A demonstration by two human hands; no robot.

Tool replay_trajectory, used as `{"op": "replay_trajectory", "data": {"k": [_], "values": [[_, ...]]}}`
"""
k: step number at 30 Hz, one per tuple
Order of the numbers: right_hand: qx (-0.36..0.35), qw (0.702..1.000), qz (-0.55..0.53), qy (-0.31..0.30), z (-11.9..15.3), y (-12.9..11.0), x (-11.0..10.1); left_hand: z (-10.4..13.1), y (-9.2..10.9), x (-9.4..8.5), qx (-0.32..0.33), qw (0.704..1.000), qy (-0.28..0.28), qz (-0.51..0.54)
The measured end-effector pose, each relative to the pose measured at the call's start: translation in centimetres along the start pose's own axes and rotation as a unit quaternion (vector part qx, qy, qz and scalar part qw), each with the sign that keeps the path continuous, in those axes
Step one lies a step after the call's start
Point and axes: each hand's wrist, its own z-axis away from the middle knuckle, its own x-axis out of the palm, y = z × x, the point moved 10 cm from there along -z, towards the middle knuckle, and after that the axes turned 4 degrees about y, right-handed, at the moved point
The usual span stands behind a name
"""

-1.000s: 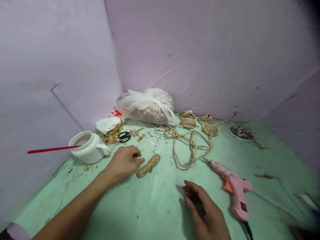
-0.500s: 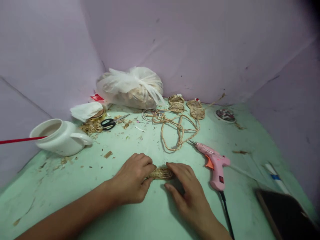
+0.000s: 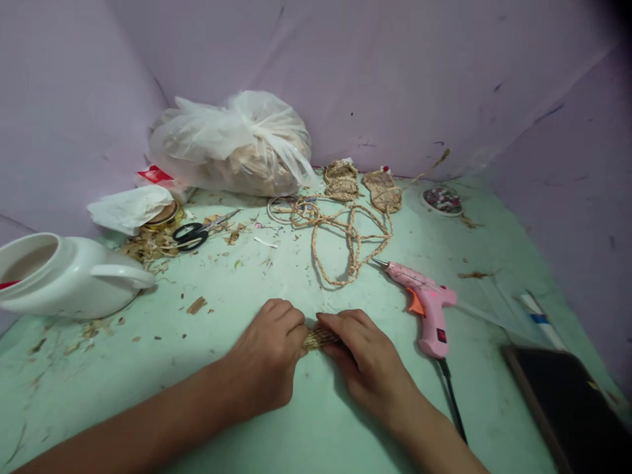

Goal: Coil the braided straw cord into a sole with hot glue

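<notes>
A small coiled piece of braided straw cord (image 3: 318, 338) lies low over the green tabletop between my hands. My left hand (image 3: 274, 349) grips its left end, with the fingers curled closed. On its right end, my right hand (image 3: 363, 355) pinches it between thumb and fingers. Both ends of the piece are hidden under my fingers, and only its middle shows. Beyond my hands lies a loose length of braided cord (image 3: 353, 243). To the right rests a pink hot glue gun (image 3: 429, 303) with an orange trigger.
At the back are a white plastic bag (image 3: 237, 148), two small woven straw pieces (image 3: 340, 179) and a dish of beads (image 3: 442, 199). On the left stand black-handled scissors (image 3: 191, 237) and a white jug (image 3: 74, 276). A dark flat device (image 3: 567, 401) lies front right.
My right hand has closed onto the right end of the coiled straw piece, which it was loosely around before. The camera view has shifted a little, moving the jug further left.
</notes>
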Motion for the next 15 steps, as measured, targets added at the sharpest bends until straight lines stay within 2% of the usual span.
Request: {"op": "replay_trajectory", "data": {"k": [4, 10, 12, 15], "values": [[-0.012, 0.999, -0.007, -0.04, -0.5, 0.3, 0.2, -0.3, 0.5, 0.1, 0.05, 0.999, -0.01, 0.007], [-0.027, 0.997, -0.009, -0.07, -1.1, 0.4, 0.3, -0.6, 0.7, 0.7, 0.089, 0.992, -0.086, 0.028], [-0.022, 0.998, -0.015, -0.065, -1.1, 0.5, 0.3, -0.7, 0.5, 0.4, 0.075, 0.993, -0.08, 0.03], [0.002, 0.999, -0.018, -0.037, -0.9, 0.7, -0.2, -0.6, -0.6, -0.8, 0.014, 0.998, -0.049, 0.043]]}}
